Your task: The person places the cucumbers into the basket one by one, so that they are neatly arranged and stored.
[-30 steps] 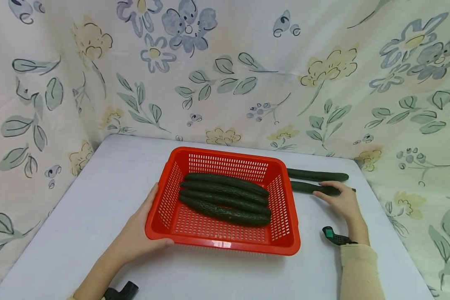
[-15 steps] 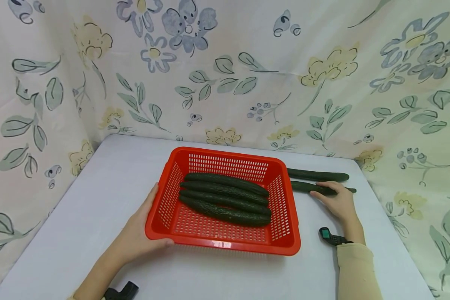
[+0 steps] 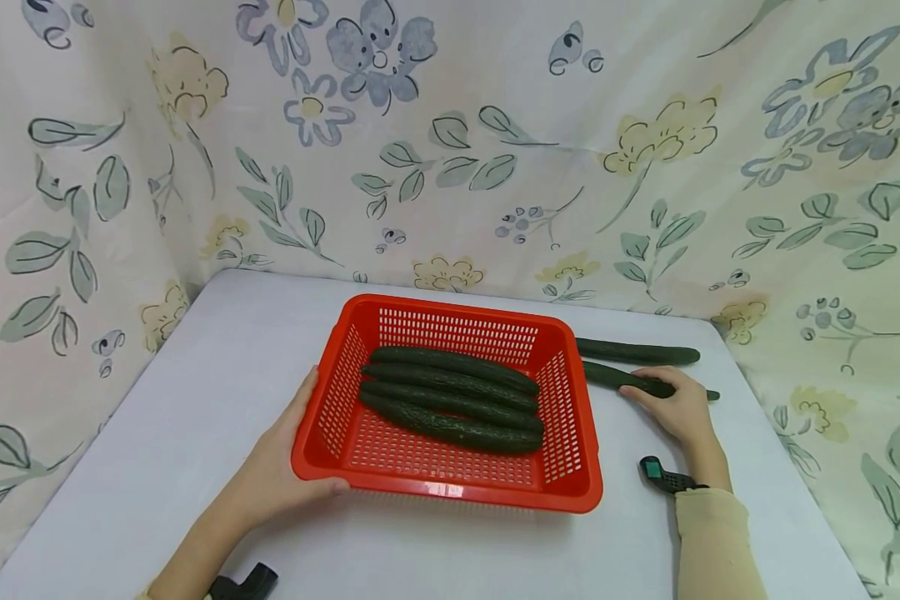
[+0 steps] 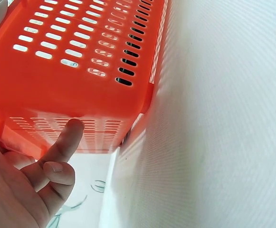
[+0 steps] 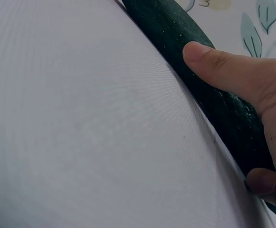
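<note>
A red perforated plastic basket (image 3: 450, 488) stands mid-table with several long dark-green cucumbers (image 3: 450, 400) lying side by side in it. My left hand (image 3: 273, 471) holds its near left corner, thumb along the front and fingers at the left side. In the left wrist view one fingertip (image 4: 73, 127) touches the basket wall (image 4: 57, 90). To the right of the basket, my right hand (image 3: 678, 406) grips a cucumber (image 3: 607, 374) between thumb and fingers; the right wrist view shows the thumb (image 5: 199, 52) on its skin. Behind it lies another cucumber (image 3: 637, 351), partly hidden by the basket.
A white cloth covers the table (image 3: 420, 550). Floral curtains (image 3: 450, 150) hang close behind and along both sides. Each wrist wears a black strapped device, the right one (image 3: 663, 473) near the tabletop.
My right hand has shifted slightly left along the cucumber, whose right end has swung nearer to me. The left hand and the basket stay where they were.
</note>
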The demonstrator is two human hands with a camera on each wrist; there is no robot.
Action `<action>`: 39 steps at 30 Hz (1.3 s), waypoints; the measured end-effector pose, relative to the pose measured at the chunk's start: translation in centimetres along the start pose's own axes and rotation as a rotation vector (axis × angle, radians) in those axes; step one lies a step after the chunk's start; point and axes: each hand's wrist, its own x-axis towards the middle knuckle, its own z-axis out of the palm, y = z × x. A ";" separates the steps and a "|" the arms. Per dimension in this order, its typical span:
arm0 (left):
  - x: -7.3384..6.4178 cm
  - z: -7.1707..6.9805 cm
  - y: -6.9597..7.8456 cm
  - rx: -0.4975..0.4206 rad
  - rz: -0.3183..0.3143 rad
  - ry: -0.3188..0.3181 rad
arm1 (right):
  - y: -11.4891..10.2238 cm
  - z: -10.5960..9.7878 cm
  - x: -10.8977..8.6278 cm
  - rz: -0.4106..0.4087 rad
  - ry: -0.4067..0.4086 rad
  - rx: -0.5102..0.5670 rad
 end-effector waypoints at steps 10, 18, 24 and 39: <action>0.0 0.1 -0.1 -0.021 0.004 0.004 | 0.0 0.0 0.0 -0.005 0.009 0.009; 0.0 0.1 -0.3 -0.017 -0.010 -0.010 | -0.2 -0.3 -0.2 0.011 0.004 0.005; 0.0 0.0 -0.2 -0.015 -0.030 -0.016 | -0.4 -0.5 -0.2 0.053 0.001 0.010; 0.0 0.0 -0.1 -0.013 -0.035 -0.013 | -1.6 -1.8 -0.1 0.107 0.048 0.067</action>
